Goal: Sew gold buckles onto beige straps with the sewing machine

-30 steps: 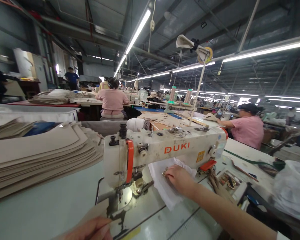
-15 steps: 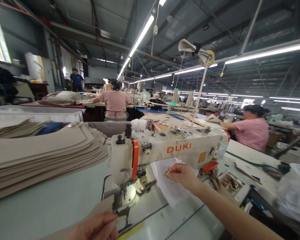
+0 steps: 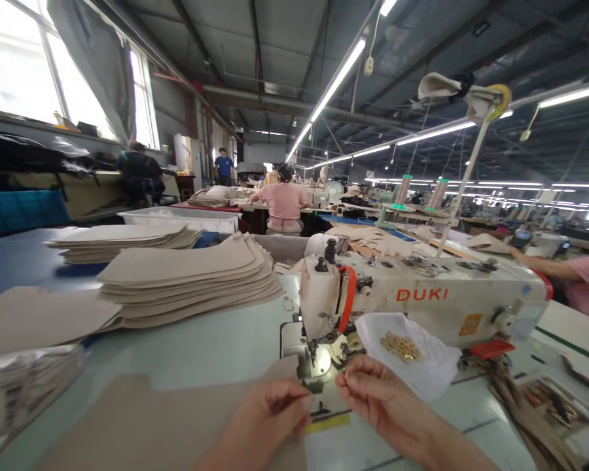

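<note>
In the head view, my right hand [image 3: 380, 396] pinches a small gold-coloured metal piece [image 3: 346, 375] between thumb and fingertips, just in front of the sewing machine's needle area. My left hand [image 3: 277, 409] is closed in a pinch a short gap to its left; whatever is in those fingers is too small or hidden to make out. Beneath the left hand and forearm lies a flat beige fabric panel [image 3: 177, 415]. Behind my right hand, a pile of gold metal pieces [image 3: 400, 345] rests on a white cloth [image 3: 434, 366]. The white sewing machine [image 3: 373, 291] stands beyond both hands.
Stacked beige panels [image 3: 186, 278] lie to the left, with a plastic-wrapped bundle [image 3: 24, 386] nearer. At right is a tray [image 3: 552, 399] of small parts. A thread stand pole [image 3: 464, 183] rises behind the machine. A co-worker in pink [image 3: 282, 199] sits ahead.
My right hand has come from the white cloth back to near the needle area, bringing a gold piece. The view has swung left, showing more panels and the windows.
</note>
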A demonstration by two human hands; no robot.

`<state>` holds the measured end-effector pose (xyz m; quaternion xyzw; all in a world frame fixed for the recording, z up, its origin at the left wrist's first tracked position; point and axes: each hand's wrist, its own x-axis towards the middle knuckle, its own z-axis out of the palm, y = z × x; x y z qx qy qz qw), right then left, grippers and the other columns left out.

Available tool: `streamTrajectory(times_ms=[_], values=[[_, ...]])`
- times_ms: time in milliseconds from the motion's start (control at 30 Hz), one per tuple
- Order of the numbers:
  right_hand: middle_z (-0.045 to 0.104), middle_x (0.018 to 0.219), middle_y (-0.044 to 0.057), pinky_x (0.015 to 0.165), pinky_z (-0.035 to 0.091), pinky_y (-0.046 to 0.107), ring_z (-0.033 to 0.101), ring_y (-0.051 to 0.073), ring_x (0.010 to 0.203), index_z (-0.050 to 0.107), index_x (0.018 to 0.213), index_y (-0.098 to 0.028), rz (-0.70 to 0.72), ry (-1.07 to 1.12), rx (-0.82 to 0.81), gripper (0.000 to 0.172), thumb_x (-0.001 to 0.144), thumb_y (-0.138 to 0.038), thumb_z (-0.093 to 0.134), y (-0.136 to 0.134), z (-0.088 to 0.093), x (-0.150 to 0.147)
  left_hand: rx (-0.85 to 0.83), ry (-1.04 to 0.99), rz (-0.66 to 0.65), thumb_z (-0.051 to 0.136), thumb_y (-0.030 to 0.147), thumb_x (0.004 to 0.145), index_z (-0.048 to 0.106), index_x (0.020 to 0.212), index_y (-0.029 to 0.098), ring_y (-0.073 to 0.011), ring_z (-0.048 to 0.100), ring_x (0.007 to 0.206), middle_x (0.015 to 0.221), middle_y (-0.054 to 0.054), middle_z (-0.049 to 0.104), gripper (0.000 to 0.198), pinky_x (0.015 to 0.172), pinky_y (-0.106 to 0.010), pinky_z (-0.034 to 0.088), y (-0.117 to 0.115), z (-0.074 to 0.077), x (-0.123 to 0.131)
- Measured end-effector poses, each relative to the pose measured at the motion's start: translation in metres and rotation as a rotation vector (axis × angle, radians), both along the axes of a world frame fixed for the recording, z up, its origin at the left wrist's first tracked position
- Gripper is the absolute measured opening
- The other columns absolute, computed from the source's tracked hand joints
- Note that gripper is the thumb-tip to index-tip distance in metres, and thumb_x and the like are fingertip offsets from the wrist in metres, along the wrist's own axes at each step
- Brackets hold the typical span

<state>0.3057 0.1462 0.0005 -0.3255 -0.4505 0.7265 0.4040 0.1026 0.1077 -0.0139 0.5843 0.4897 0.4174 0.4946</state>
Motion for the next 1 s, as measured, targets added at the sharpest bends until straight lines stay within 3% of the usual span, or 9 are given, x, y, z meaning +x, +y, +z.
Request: streamTrajectory(times_ms=[200, 367, 500, 633, 800, 1000], values=[[0.069, 0.078, 0.004, 0.069, 0.051, 0.026, 0.066, 0.017, 0.073, 0.063, 0.075, -0.017, -0.030, -0.135, 0.149, 0.040, 0.062, -0.049, 0.081, 0.001, -0.017, -0.030, 0.006, -0.053, 0.050, 0.058, 0.050, 0.075, 0.058, 0.071, 0.015, -0.0122, 0.055, 0.050, 0.058, -0.001, 0.061, 0.035, 0.051, -0.023, 0.043, -0.003, -0.001, 0.004], [0.068, 0.074, 0.005, 0.068, 0.050, 0.028, 0.065, 0.020, 0.074, 0.066, 0.078, -0.018, -0.026, -0.294, 0.322, 0.043, 0.067, -0.059, 0.072, 0.001, -0.025, -0.044, -0.007, -0.025, 0.130, 0.054, 0.057, 0.075, 0.054, 0.074, 0.016, -0.0111, 0.053, 0.042, 0.054, 0.001, 0.056, 0.040, 0.042, -0.020, 0.035, -0.001, -0.004, 0.003], [0.069, 0.078, 0.006, 0.072, 0.051, 0.031, 0.064, 0.023, 0.077, 0.071, 0.080, -0.019, -0.004, -0.346, 0.423, 0.042, 0.070, -0.060, 0.069, 0.001, -0.025, -0.041, -0.019, -0.038, 0.142, 0.055, 0.058, 0.075, 0.053, 0.074, 0.017, -0.0120, 0.053, 0.041, 0.051, 0.002, 0.054, 0.041, 0.040, -0.020, 0.034, 0.000, -0.006, 0.003], [0.070, 0.084, 0.007, 0.075, 0.051, 0.032, 0.063, 0.025, 0.082, 0.074, 0.086, -0.021, 0.045, -0.342, 0.412, 0.040, 0.071, -0.058, 0.070, 0.004, -0.029, -0.037, -0.021, -0.047, 0.156, 0.055, 0.056, 0.076, 0.052, 0.074, 0.018, -0.0112, 0.052, 0.039, 0.049, 0.003, 0.053, 0.038, 0.037, -0.018, 0.033, 0.002, -0.010, 0.005], [0.069, 0.074, 0.005, 0.066, 0.051, 0.027, 0.063, 0.022, 0.072, 0.073, 0.081, -0.022, 0.021, -0.373, 0.433, 0.037, 0.072, -0.058, 0.068, 0.009, -0.037, -0.036, -0.002, 0.044, 0.137, 0.053, 0.048, 0.079, 0.053, 0.075, 0.018, -0.0094, 0.048, 0.035, 0.047, 0.004, 0.052, 0.030, 0.036, -0.017, 0.032, 0.002, -0.015, 0.004], [0.066, 0.066, 0.003, 0.061, 0.051, 0.024, 0.063, 0.020, 0.064, 0.067, 0.076, -0.022, -0.062, -0.479, 0.626, 0.027, 0.079, -0.048, 0.062, 0.012, -0.046, -0.037, 0.032, 0.207, 0.120, 0.050, 0.032, 0.081, 0.056, 0.077, 0.018, -0.0109, 0.052, 0.041, 0.049, 0.004, 0.052, 0.016, 0.042, -0.018, 0.036, 0.000, -0.012, 0.002]])
